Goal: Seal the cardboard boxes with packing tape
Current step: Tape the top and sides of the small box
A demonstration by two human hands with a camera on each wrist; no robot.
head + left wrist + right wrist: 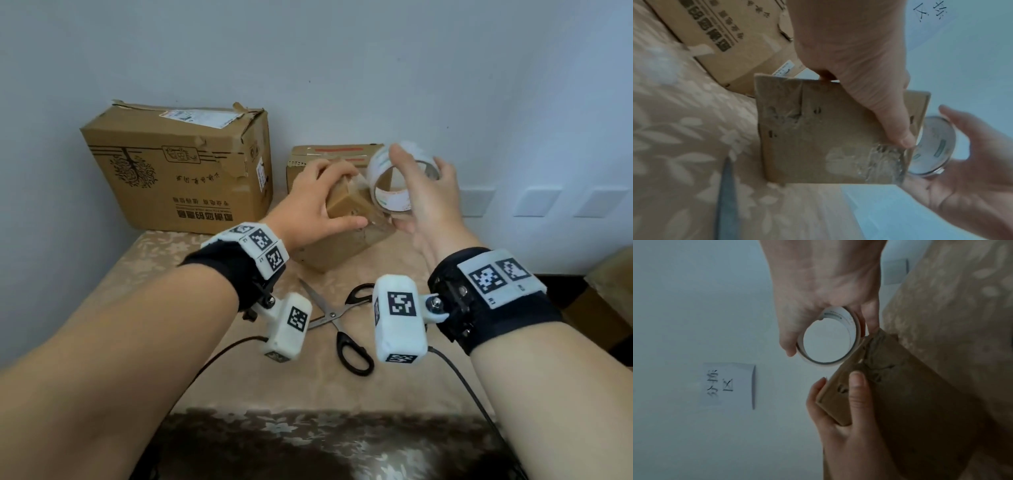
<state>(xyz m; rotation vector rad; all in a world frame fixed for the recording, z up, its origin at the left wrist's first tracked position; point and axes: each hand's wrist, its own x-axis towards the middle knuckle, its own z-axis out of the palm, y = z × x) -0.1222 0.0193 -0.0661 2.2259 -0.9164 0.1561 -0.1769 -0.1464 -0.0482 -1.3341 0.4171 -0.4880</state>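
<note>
The head view is bright and soft, with a dark shadow at 6 o'clock on the beige flowered tablecloth (394, 270), and the edges bend. The wrist views are dimmer and blurry (the right one darkest, towards 4 o'clock).

I counted three cardboard boxes (178, 171) (329, 156) (346, 219), one tape roll (394, 178), one pair of scissors (339, 325), and two hands (308, 202) (428, 202).

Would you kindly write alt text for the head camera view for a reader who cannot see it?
A person's left hand grips a small cardboard box on a patterned table while the right hand holds a roll of clear packing tape against it. Scissors lie open nearer the viewer; a larger box stands behind.
</note>
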